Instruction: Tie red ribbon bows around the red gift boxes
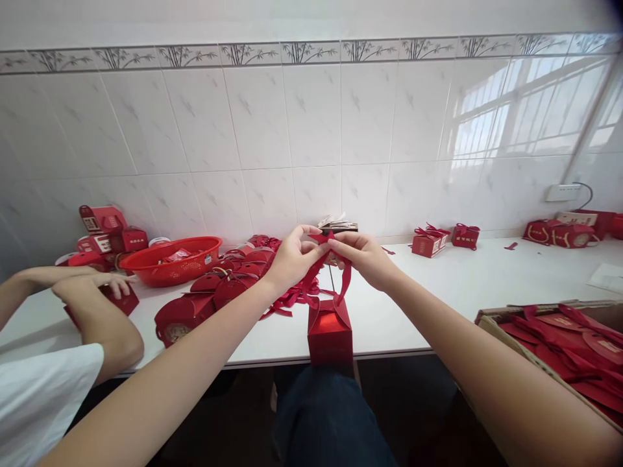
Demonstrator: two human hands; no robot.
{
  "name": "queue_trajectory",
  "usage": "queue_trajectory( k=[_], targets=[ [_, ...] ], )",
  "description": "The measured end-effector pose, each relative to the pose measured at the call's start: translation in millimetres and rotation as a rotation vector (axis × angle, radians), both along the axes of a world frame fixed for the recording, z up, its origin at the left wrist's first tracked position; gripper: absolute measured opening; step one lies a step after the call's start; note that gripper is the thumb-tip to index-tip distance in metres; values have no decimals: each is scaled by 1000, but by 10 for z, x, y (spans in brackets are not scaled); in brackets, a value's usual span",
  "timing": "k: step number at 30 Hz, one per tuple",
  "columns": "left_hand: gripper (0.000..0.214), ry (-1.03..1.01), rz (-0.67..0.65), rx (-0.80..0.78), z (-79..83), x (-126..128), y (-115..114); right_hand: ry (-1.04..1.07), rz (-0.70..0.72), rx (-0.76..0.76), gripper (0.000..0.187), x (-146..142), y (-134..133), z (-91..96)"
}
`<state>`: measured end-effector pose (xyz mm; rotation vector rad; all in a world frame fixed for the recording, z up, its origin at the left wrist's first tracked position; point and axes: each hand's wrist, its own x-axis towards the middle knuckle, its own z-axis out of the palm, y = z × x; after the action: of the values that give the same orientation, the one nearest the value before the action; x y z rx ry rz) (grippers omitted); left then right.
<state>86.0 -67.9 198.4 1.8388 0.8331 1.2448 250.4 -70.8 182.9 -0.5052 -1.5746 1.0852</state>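
Note:
My left hand and my right hand meet above the table, both pinching a red ribbon between thumbs and fingers. The ribbon's ends run down to a small red gift box, which sits below my hands at the table's front edge, above my knee. Its top flaps are folded inward, and something shiny red shows at the opening. Left of my hands lies a heap of loose red ribbons, beside several red boxes with rounded flaps.
A red plastic basket holds small packets. At far left a co-worker's hand rests on a red box, with stacked boxes behind. Two ribbon-tied boxes stand right of centre. A carton of red pieces occupies the right front.

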Motion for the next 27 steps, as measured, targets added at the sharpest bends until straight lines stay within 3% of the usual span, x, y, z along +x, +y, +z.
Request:
queue_trajectory(
  k=[4, 7, 13, 16, 19, 21, 27],
  targets=[
    [33, -68, -196, -134, -40, -16, 18, 13, 20, 16, 27, 9, 23, -37],
    [25, -150, -189, -242, -44, -54, 42, -47, -40, 101, 25, 47, 36, -62],
    [20, -270, -130, -358, 13, -87, 20, -472, -446, 741, 20, 158, 81, -124],
    [19, -282, -135, -363, 14, -62, -3, -559, -572, 907, 24, 169, 92, -167],
    [23, -258, -134, -286, -26, -37, -15, -520, -620, 891, 22, 134, 72, -215],
    [29, -155, -77, -144, -69, -30, -30, -414, -633, 803, 19, 105, 49, -245],
    [25, 263, 310, 431, -149, -135, -49, -117, -688, 337, 22, 175, 22, -335]
  ],
)
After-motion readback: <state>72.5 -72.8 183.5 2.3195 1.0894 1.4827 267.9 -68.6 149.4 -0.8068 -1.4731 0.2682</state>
